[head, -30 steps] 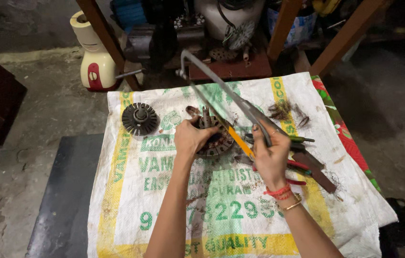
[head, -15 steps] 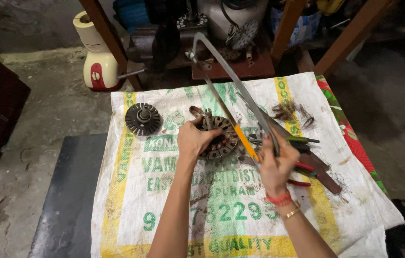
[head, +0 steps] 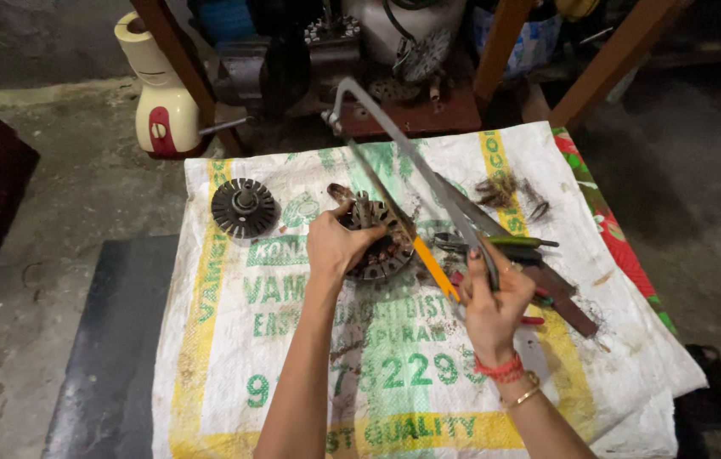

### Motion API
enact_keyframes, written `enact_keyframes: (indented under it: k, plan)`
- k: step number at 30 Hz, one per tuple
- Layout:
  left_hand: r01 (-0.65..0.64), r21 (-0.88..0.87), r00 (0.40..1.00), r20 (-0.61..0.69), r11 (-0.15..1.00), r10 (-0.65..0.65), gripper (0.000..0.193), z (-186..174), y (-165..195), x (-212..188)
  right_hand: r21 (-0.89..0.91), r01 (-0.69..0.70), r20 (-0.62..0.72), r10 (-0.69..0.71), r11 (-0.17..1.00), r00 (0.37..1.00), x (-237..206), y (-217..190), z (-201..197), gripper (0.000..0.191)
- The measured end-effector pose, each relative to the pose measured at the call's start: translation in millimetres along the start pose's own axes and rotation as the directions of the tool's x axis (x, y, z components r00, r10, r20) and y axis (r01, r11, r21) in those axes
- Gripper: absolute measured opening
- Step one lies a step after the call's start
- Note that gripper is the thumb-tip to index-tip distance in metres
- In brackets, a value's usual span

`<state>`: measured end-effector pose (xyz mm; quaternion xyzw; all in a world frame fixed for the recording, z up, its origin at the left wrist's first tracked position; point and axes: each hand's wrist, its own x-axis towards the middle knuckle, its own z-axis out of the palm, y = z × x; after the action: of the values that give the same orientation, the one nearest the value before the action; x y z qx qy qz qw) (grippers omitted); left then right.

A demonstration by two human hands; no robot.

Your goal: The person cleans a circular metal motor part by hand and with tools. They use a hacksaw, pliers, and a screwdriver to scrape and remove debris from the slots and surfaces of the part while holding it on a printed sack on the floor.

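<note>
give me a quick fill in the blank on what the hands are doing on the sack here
1. The right hand grips the handle end of a ____, whose blade crosses the round metal motor part.
2. The ____ hand holds that motor part steady on the printed sack.
3. The black finned disc lies to the ____ of the motor part, untouched.

Missing words: hacksaw; left; left

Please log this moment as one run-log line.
left hand: steadies motor stator | right hand: grips hacksaw | surface: woven sack
</note>
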<state>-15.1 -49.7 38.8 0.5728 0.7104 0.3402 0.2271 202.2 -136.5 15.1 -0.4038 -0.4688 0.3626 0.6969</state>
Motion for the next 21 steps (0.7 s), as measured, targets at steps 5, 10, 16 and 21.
enact_keyframes:
  k: [5,10,16,21]
  plan:
    - [0.015,0.013,1.000,-0.005,1.000,-0.015,0.093,-2,2,-3,-0.042,-0.029,-0.023,0.028,0.999,0.999,32,19,31,0.030]
    - [-0.031,-0.012,0.999,-0.040,0.999,0.030,0.093,-2,1,0,0.052,-0.120,0.007,0.119,0.991,0.993,24,9,26,0.028]
    - [0.020,-0.006,1.000,-0.010,1.000,-0.020,0.091,1,-4,3,0.006,-0.025,-0.049,0.026,1.000,0.998,4,-12,0,0.031]
    - [0.056,0.005,0.998,0.003,0.998,-0.056,0.091,-1,-1,1,0.062,-0.180,-0.118,0.186,0.982,0.975,54,-12,-51,0.011]
